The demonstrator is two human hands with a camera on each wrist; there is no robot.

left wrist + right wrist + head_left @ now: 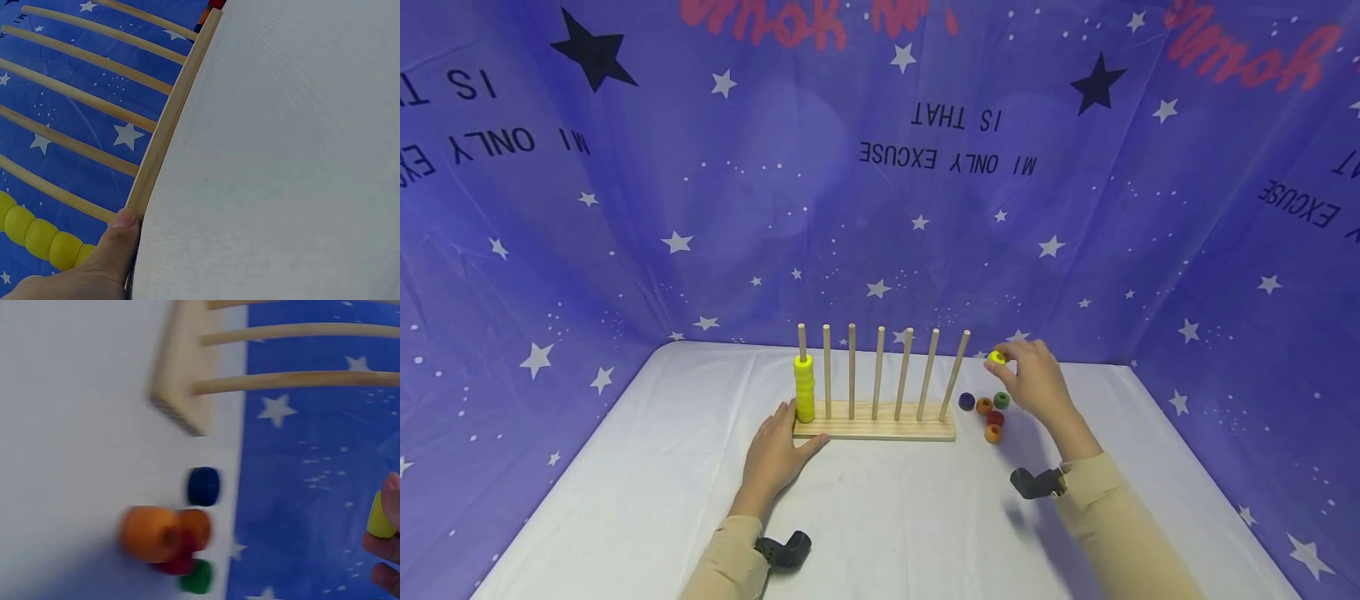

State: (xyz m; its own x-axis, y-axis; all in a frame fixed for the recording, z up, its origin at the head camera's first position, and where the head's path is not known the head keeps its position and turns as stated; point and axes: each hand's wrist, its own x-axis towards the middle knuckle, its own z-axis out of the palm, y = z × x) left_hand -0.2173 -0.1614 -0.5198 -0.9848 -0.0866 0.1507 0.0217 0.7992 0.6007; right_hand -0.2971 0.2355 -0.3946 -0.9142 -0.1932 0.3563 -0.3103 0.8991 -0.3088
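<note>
A wooden peg rack with several upright pegs stands on the white table. Yellow beads are stacked on its leftmost peg. My left hand grips the rack's left end; in the left wrist view the thumb lies against the front edge of the base. Between thumb and fingers my right hand pinches a yellow bead, held above the table to the right of the rack. The same yellow bead shows at the right edge of the right wrist view, where most of that hand is cut off.
Loose beads lie right of the rack: a dark blue bead, a green bead, a red bead and two orange ones, the nearer orange bead in front. A blue star-patterned cloth hangs behind and at both sides.
</note>
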